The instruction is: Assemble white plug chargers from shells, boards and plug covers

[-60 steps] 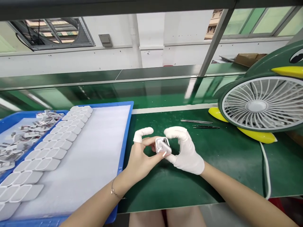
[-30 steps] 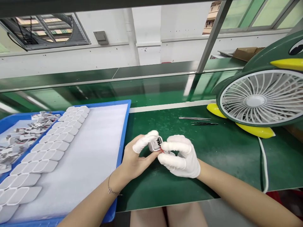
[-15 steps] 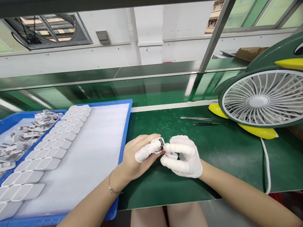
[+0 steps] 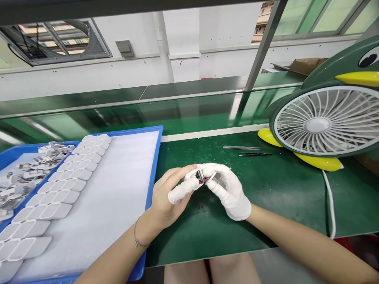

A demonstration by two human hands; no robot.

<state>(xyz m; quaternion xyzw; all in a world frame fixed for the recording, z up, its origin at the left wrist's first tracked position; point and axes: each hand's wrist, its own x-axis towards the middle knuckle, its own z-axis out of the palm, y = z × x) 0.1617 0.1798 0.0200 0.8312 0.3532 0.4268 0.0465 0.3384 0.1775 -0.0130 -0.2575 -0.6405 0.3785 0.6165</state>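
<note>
My left hand (image 4: 171, 193), bare but for white covers on some fingers, grips a small white housing (image 4: 192, 174) above the green table. Dark and metallic parts (image 4: 199, 176) show inside the housing, with red wires (image 4: 204, 181) running out to the right. My right hand (image 4: 229, 191), in a white glove, pinches a small white piece (image 4: 212, 176) at the wires' other end. Its fingertips reach up to the housing's edge. The fingers partly hide both pieces.
A blue tray (image 4: 154, 163) at the left holds rows of white housings (image 4: 71, 173). Beyond it, another blue tray (image 4: 28, 148) holds wired parts. Tweezers (image 4: 242, 148) lie behind my hands. A green fan (image 4: 316, 125) with a white cable (image 4: 329, 201) stands right.
The white piece in my right hand has tilted up on edge, nearer the housing. My right fingers have spread over the housing's top, and its inner parts show more. The view has shifted slightly.
</note>
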